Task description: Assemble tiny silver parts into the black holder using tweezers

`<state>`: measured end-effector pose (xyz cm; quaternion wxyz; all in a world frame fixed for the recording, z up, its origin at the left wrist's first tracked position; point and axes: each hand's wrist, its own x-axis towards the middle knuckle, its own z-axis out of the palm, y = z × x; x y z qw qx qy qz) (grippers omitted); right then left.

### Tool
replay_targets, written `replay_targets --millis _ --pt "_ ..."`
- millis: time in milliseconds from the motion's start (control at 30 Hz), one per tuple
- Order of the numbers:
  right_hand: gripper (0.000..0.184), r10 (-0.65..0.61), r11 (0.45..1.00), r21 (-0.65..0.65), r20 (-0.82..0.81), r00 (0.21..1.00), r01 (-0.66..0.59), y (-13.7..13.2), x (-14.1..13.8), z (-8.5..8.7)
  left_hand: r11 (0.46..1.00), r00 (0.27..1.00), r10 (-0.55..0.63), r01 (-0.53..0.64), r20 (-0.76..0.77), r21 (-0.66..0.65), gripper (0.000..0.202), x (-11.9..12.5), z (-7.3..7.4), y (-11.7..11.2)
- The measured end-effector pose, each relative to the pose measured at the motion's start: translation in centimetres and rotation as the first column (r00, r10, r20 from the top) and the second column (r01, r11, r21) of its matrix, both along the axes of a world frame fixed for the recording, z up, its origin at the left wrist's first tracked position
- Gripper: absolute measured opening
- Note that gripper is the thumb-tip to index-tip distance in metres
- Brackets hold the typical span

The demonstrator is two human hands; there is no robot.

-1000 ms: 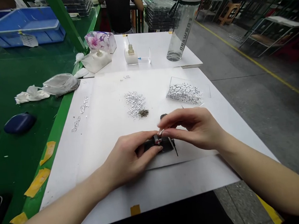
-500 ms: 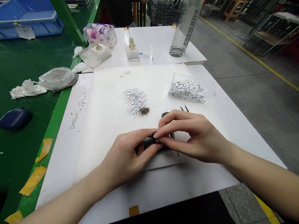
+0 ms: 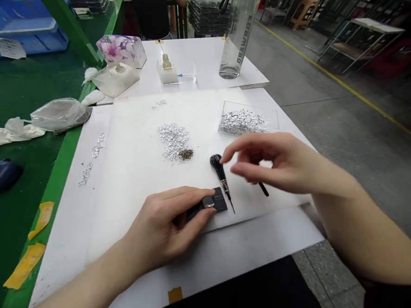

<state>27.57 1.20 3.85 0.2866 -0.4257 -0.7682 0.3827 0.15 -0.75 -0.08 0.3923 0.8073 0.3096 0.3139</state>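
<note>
My left hand [image 3: 174, 216] is closed, its thumb and fingers pinching a small dark block with a shiny edge [image 3: 208, 201]. The block sits at a flat black plate [image 3: 221, 199] on the white work sheet; my fingers hide part of both. My right hand [image 3: 272, 164] is raised over the sheet with thumb and forefinger apart and nothing seen between them. Just left of its fingertips lies a black-handled screwdriver [image 3: 219, 169], its thin tip pointing toward me. Beneath that hand the end of a dark slim tool [image 3: 264, 189] shows, the rest covered.
Small white parts [image 3: 173, 138] lie heaped beside a pile of tiny brownish bits [image 3: 186, 154]. A clear tray [image 3: 243, 121] holds more white parts. Behind stand a small bottle [image 3: 166, 62], a floral box [image 3: 122, 51] and a water bottle [image 3: 235, 40]. A person [image 3: 150, 13] is at the back.
My right hand has let go of the small dark block and moved right, its fingers spreading. My left hand still holds the block. The view has shifted, uncovering the screwdriver and black plate.
</note>
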Motion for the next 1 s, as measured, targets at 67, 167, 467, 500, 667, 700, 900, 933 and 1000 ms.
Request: replay_targets --millis 67,167,467,500,667,700,900,933,1000 --pt "0.030 -0.149 0.989 0.068 0.303 0.941 0.135 0.5 1.9 -0.2 1.000 1.000 0.021 -0.021 -0.021 -0.008 0.021 0.0 0.0 0.0" --pt "0.057 -0.177 0.984 0.073 0.528 0.831 0.163 0.8 3.3 -1.1 0.999 0.999 0.040 -0.040 -0.027 0.011 0.018 0.0 0.2 0.0" --pt "0.036 -0.090 0.963 -0.268 -0.212 0.973 0.031 2.0 2.0 -0.1 0.997 0.999 0.039 -0.040 0.023 0.065 0.027 0.0 -0.4 0.3" --pt "0.037 -0.162 0.952 -0.299 -0.326 0.931 0.061 2.4 1.7 -0.1 0.998 0.998 0.046 -0.047 0.036 0.032 0.027 0.0 -0.5 0.3" --pt "0.034 -0.354 0.914 -0.367 -0.514 0.781 0.173 3.9 -1.5 -2.2 0.996 0.996 0.066 -0.062 0.063 -0.058 0.018 -0.2 -0.4 0.1" --pt "0.034 -0.363 0.914 -0.358 -0.513 0.778 0.191 4.1 -2.2 -2.9 0.996 0.994 0.070 -0.065 0.085 -0.055 0.017 -0.2 -0.3 0.1" --pt "0.023 -0.304 0.950 -0.037 -0.346 0.888 0.311 4.1 -3.7 -5.1 0.997 0.986 0.066 -0.058 0.151 -0.052 0.018 0.0 0.6 0.2" --pt "0.020 -0.270 0.957 0.017 -0.310 0.912 0.289 4.0 -3.7 -5.2 0.997 0.987 0.067 -0.060 0.147 -0.054 0.019 0.1 0.7 0.2" --pt "0.015 -0.216 0.970 0.049 -0.268 0.939 0.237 3.7 -3.7 -5.2 0.996 0.987 0.075 -0.065 0.143 -0.068 0.019 0.2 0.9 0.3"
